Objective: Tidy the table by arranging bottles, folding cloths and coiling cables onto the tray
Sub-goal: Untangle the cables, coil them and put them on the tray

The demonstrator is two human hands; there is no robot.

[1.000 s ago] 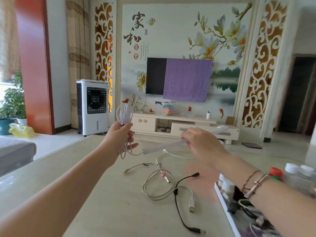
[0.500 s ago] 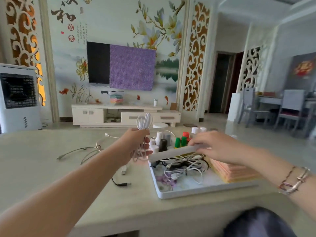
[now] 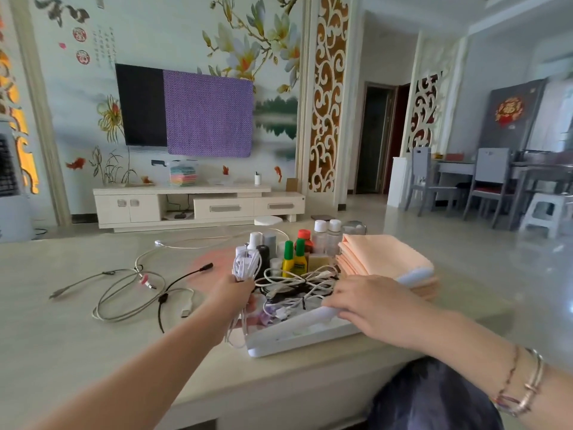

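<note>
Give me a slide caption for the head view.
Left hand lowers a coiled white cable onto the white tray of bottles and cloths.
</note>
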